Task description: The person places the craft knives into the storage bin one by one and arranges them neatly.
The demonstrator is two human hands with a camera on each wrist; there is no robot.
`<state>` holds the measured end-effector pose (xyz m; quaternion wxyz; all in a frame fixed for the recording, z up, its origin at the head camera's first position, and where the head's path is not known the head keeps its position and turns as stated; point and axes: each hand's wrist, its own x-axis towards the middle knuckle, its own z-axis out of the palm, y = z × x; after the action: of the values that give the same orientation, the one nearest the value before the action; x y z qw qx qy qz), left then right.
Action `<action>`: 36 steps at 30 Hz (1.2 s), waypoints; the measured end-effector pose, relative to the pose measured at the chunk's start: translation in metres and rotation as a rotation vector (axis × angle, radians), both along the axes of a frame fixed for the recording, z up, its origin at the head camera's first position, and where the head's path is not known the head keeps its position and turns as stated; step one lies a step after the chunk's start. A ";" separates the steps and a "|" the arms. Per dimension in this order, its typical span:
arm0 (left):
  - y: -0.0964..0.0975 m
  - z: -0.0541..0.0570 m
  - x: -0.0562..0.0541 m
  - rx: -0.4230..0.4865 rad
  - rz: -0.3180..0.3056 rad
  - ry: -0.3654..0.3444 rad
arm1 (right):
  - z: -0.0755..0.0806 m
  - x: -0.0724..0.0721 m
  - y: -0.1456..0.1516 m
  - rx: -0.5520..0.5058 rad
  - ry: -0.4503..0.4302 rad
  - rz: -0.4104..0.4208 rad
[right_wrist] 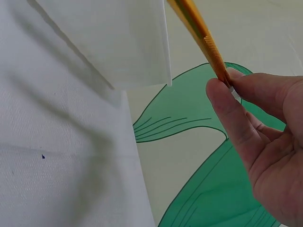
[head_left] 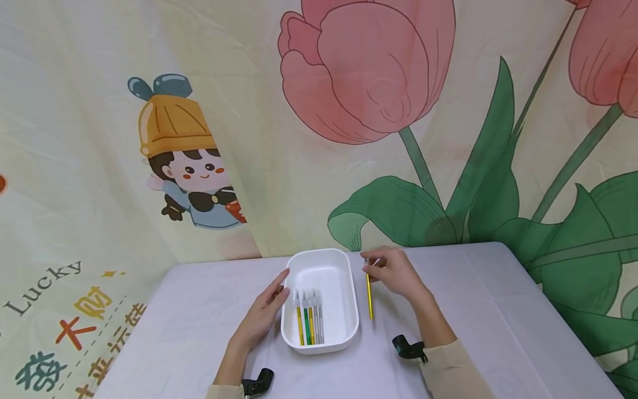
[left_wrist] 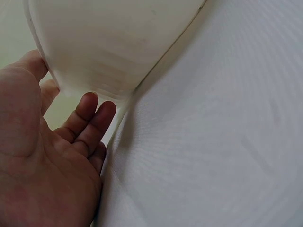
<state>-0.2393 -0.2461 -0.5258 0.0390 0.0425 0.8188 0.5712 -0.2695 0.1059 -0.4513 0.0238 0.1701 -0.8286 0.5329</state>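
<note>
A white rectangular tray [head_left: 344, 288] with rounded corners stands on the table. Inside it, several craft knives [head_left: 312, 327] with gold, green and silver handles and clear caps lie side by side toward the near end. My left hand [head_left: 262, 313] touches the tray's left rim with thumb and forefinger, its other fingers loosely bent beside the outer wall [left_wrist: 109, 42]. Right of the tray, my right hand [head_left: 396, 271] pinches a gold craft knife [head_left: 370, 299] near its capped end between thumb and fingers. In the right wrist view its knurled gold handle [right_wrist: 201, 35] points away from the fingertips.
A pale cloth covers the table [head_left: 498, 321], whose far edge meets a printed curtain [head_left: 279, 183] with tulips and a cartoon figure. Black wrist cameras [head_left: 408, 348] sit on both forearms. A small dark blue mark [right_wrist: 43, 156] shows on the cloth.
</note>
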 end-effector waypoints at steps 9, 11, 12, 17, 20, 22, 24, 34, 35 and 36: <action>0.000 0.000 0.001 -0.017 0.001 0.012 | 0.003 0.002 -0.005 -0.032 0.013 0.012; 0.000 0.000 0.001 -0.019 0.001 0.012 | 0.005 0.003 -0.007 -0.040 0.018 0.012; 0.000 -0.001 0.001 -0.020 0.002 0.011 | 0.005 0.004 -0.008 -0.041 0.021 0.010; -0.001 -0.001 0.001 -0.015 0.001 0.002 | 0.008 0.005 -0.013 -0.055 0.028 0.002; -0.001 -0.001 0.000 -0.017 -0.002 0.002 | 0.008 0.005 -0.016 -0.065 0.022 -0.003; 0.000 -0.001 0.000 -0.023 -0.002 0.004 | 0.007 0.005 -0.019 -0.070 0.018 -0.004; 0.000 -0.001 -0.001 -0.025 -0.001 0.009 | 0.007 0.005 -0.021 -0.072 0.017 -0.004; 0.000 -0.001 -0.001 -0.029 -0.003 0.016 | 0.008 0.006 -0.029 -0.079 0.036 0.000; -0.001 -0.001 -0.001 -0.028 -0.004 0.016 | 0.008 0.006 -0.030 -0.080 0.040 0.000; -0.001 -0.001 -0.001 -0.026 -0.004 0.015 | 0.008 0.006 -0.031 -0.082 0.045 0.000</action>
<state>-0.2406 -0.2468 -0.5269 0.0346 0.0480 0.8263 0.5601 -0.2632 0.0749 -0.4435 0.0494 0.1808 -0.8052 0.5626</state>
